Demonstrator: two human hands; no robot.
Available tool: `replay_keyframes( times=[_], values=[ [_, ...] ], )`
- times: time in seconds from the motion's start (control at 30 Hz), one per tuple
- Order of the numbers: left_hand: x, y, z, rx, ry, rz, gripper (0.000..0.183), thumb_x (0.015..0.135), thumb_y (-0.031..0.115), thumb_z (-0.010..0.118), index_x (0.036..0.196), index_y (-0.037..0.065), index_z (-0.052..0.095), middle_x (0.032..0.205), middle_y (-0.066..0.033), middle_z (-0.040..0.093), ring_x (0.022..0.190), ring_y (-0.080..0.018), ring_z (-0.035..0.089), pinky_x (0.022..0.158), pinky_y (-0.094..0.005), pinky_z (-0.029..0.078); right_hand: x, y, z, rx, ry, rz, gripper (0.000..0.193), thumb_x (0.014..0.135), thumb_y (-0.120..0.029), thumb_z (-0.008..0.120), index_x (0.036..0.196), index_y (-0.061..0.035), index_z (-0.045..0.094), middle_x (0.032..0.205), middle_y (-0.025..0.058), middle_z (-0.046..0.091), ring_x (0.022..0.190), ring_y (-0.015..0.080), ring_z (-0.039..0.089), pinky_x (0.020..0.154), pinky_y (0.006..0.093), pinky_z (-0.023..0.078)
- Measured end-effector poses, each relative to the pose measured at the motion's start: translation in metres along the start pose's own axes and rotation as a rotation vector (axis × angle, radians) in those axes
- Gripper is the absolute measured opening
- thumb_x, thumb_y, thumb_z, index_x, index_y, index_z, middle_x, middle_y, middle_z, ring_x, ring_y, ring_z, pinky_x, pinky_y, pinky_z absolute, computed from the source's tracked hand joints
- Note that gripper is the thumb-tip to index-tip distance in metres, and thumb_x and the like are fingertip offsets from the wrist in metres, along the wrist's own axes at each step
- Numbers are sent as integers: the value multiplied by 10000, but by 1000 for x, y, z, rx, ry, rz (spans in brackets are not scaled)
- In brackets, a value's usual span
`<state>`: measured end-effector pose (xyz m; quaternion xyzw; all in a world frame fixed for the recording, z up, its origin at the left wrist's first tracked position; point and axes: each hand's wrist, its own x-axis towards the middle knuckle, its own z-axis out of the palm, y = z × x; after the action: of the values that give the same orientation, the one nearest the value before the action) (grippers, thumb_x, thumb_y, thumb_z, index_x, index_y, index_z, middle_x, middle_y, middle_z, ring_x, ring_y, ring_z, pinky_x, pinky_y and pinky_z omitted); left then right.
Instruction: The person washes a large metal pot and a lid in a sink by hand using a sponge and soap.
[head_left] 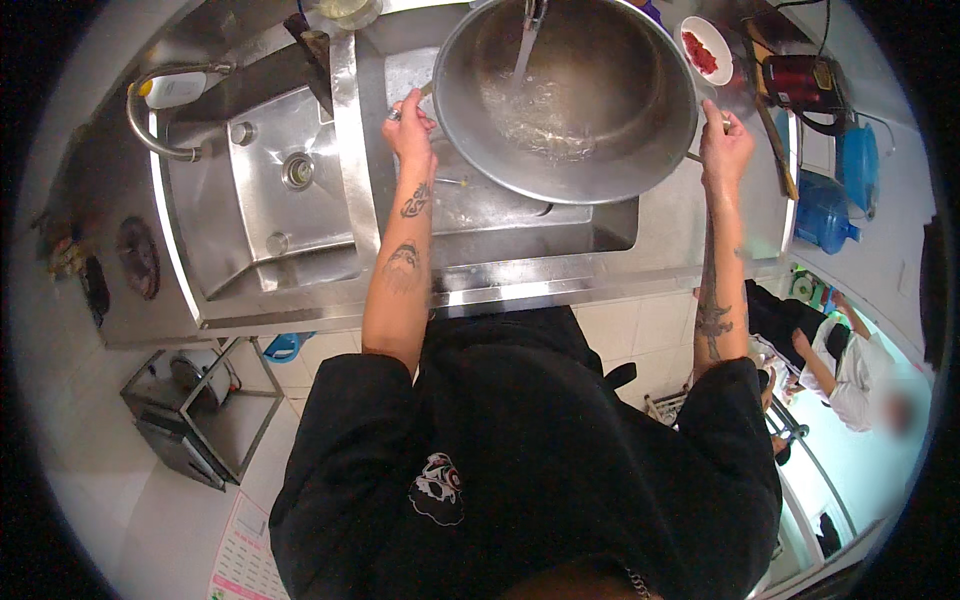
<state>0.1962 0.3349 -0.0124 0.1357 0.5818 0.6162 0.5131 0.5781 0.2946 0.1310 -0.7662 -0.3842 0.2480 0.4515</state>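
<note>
A large, deep stainless steel pot [610,150] is over the right-hand sink basin [610,228], its open mouth facing me. Water [522,55] runs from a tap [536,10] into it and ripples on the bottom. At the pot's left side, my left hand [410,132] is closed on a handle, mostly hidden by the fingers. My right hand [727,150] is closed at the opposite side, where its fingers curl around the other handle.
Left is a second basin [300,215] with a curved tap [140,110]. Back right stand a white bowl [718,45] of red pieces, a dark red kettle [800,82] and a blue water bottle [825,215]. A metal rack [240,400] is low left. Another person [850,360] is at far right.
</note>
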Motion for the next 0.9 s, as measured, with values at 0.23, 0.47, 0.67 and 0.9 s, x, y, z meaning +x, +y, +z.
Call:
replay_keyframes(
  times=[0.23, 0.47, 0.67, 0.9],
  values=[
    [5, 88, -24, 74, -15, 240, 326, 830, 182, 695, 596, 87, 489, 554, -12, 493, 470, -82, 456, 449, -230, 357, 7, 43, 69, 185, -10, 65, 290, 858, -287, 690, 742, -26, 638, 556, -56, 486, 481, 38, 382, 442, 241, 279],
    [-13, 127, -43, 104, 45, 326, 294, 829, 153, 673, 605, 70, 501, 565, -18, 508, 465, -79, 448, 442, -220, 344, 6, 57, 123, 320, -137, 205, 318, 854, -287, 691, 657, -52, 609, 516, -47, 468, 432, 44, 370, 409, 243, 254],
    [-23, 126, -53, 45, 149, 289, 205, 819, 144, 593, 655, 46, 519, 548, -21, 476, 442, -88, 436, 411, -223, 333, 13, 47, 129, 386, -197, 188, 326, 848, -285, 696, 644, -47, 605, 515, -47, 473, 438, 44, 378, 414, 245, 266],
    [-10, 82, -52, -114, 177, 87, 190, 807, 210, 557, 704, 59, 506, 556, -25, 441, 408, -113, 412, 393, -233, 329, 29, 18, 95, 173, -79, -119, 330, 836, -297, 716, 671, -15, 665, 542, -63, 482, 492, 39, 375, 453, 244, 277]
  ],
)
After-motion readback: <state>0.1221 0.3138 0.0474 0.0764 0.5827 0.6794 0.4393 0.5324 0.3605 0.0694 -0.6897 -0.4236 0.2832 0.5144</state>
